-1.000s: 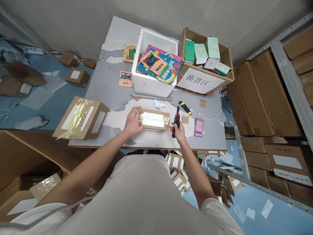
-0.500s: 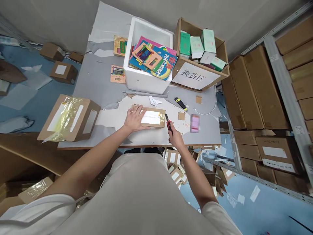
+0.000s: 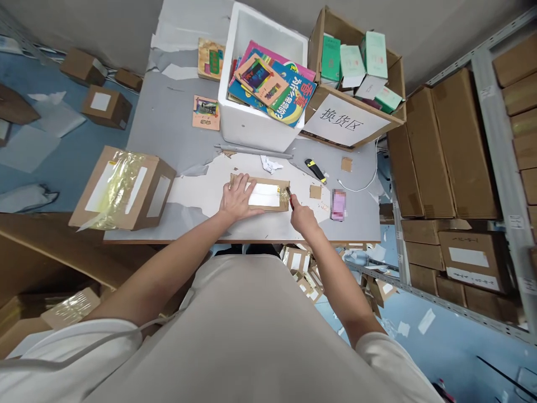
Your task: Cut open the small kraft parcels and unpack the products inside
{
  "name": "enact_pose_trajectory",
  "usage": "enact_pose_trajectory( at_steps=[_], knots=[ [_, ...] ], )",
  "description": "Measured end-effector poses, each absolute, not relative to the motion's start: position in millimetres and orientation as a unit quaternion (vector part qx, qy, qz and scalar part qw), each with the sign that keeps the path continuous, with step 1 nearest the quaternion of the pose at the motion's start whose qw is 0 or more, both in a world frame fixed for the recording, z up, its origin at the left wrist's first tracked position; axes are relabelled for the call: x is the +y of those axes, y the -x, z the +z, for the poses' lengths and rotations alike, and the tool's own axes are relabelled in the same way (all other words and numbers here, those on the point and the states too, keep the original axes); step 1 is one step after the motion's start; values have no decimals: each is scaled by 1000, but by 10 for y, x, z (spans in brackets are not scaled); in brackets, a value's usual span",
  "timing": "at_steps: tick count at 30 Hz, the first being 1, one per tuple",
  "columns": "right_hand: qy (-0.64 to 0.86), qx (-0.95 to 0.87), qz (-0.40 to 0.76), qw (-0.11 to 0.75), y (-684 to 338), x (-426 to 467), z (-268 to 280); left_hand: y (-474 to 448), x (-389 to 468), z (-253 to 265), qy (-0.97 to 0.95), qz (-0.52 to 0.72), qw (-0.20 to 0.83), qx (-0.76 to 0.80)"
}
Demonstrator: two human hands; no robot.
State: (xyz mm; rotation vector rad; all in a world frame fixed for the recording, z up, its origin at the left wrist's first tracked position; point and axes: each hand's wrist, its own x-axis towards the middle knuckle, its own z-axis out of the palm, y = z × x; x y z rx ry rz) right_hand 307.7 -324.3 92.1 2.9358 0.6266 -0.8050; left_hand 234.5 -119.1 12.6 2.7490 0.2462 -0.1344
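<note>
A small cardboard box (image 3: 268, 194) with a white label and clear tape on its right end lies flat on the worktable (image 3: 193, 221). Spread over the box's left part, my left hand (image 3: 238, 198) presses down with its fingers apart. My right hand (image 3: 305, 217) is wrapped round a red and black utility knife (image 3: 290, 196), whose blade tip touches the taped right end of the box. Behind the box lie a crumpled white paper (image 3: 271, 164) and a second, black and yellow utility knife (image 3: 315, 170).
A white foam box (image 3: 260, 131) with books and a carton (image 3: 352, 120) of green boxes stand at the back. A larger taped carton (image 3: 121, 187) sits at the table's left. A pink blurred item (image 3: 338, 205) lies on the right. Shelving (image 3: 486, 123) with cartons rises beyond.
My right hand has brought the knife blade up onto the taped right end of the box. My left hand stays on the box. The whole view has shifted slightly.
</note>
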Motion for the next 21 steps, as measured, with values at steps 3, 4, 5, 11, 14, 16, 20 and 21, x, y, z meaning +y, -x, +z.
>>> enact_pose_trajectory(
  at_steps=[3, 4, 5, 11, 14, 16, 20, 21],
  knots=[
    [-939, 207, -272, 35, -3064, -3243, 966, -2361, -1194, 133, -977, -52, 184, 96],
    [-936, 210, -279, 41, -3035, -3255, 973, -2365, -1194, 135, -977, -54, 182, 96],
    [-933, 210, -287, 46, -2998, -3272, 977, -2368, -1194, 137, -977, -57, 180, 94],
    [-932, 204, -297, 38, -2815, -3416, 1006, -2364, -1190, 143, -978, -61, 179, 91],
    [-928, 216, -302, 6, -2744, -3567, 1078, -2358, -1188, 138, -977, -64, 182, 94],
    [-931, 215, -296, -14, -2694, -3703, 1108, -2353, -1186, 123, -977, -55, 185, 90],
    [-958, 154, -225, -90, -2673, -3989, 956, -2336, -1174, 86, -977, -29, 197, 76],
    [-965, 124, -197, -117, -2697, -4044, 856, -2329, -1167, 81, -976, -23, 203, 72]
  ],
)
